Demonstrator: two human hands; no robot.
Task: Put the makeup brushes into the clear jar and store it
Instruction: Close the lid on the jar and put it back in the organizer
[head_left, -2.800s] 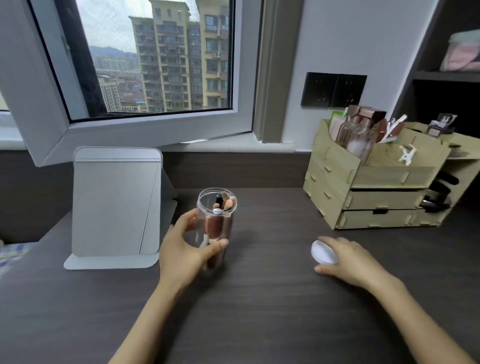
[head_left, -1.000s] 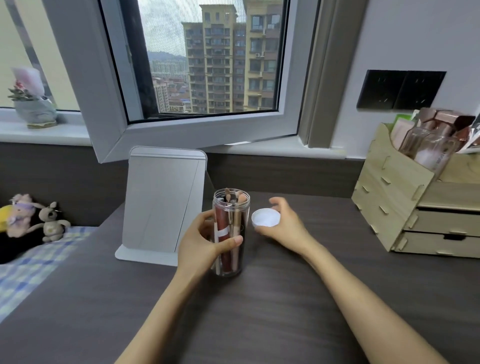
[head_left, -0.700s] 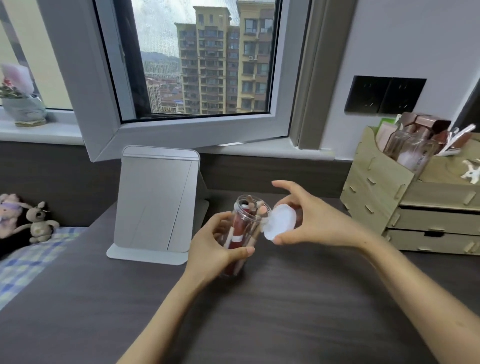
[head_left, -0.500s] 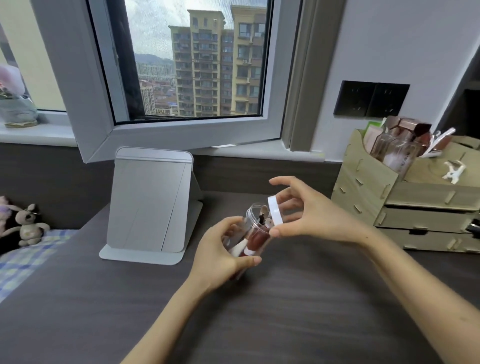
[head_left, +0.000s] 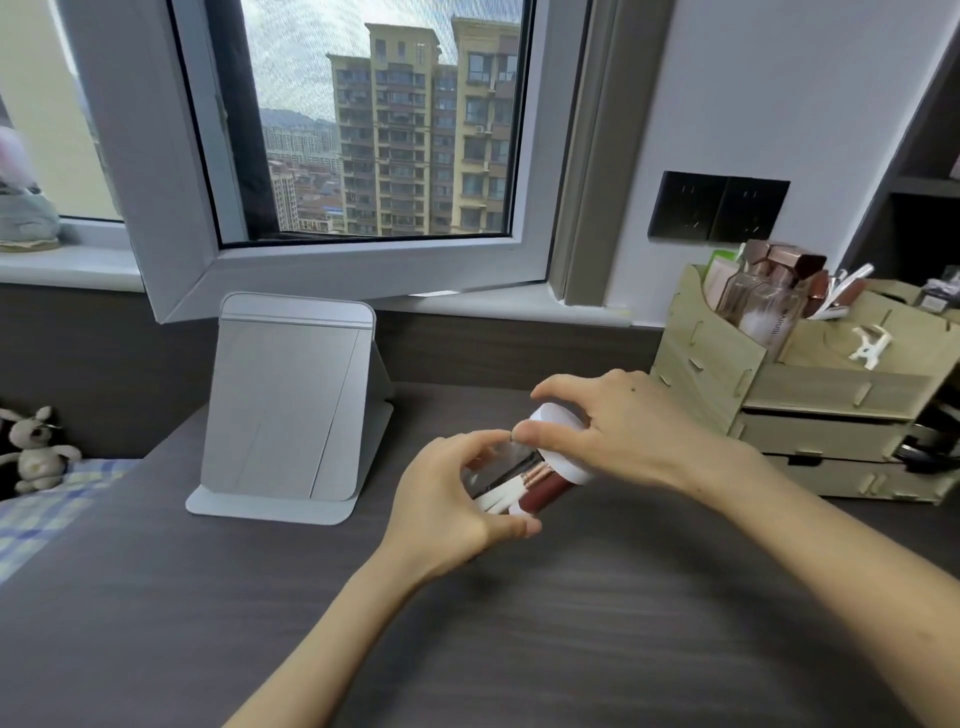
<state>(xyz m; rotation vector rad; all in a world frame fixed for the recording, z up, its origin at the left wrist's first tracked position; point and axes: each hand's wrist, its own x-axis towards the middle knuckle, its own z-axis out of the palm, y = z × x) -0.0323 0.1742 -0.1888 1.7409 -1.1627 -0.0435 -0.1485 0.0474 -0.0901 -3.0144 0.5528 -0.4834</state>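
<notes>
The clear jar (head_left: 511, 478) is held tilted, almost on its side, above the dark desk (head_left: 571, 623), with its mouth pointing right. Inside it lie several makeup brushes (head_left: 540, 486) with white and dark red handles. My left hand (head_left: 452, 512) grips the jar's base end. A white lid (head_left: 563, 449) sits on the jar's mouth, and my right hand (head_left: 618, 421) is wrapped over that lid, thumb in front and fingers behind.
A grey folding mirror stand (head_left: 291, 410) stands at the left back of the desk. A wooden drawer organiser (head_left: 810, 395) with bottles is at the right. An open window sash (head_left: 332, 270) hangs above the mirror stand. A plush toy (head_left: 34, 449) sits far left.
My right hand picked the white lid up off the desk, carried it to the jar and set it on the mouth. My left hand lifted and tilted the jar to the right.
</notes>
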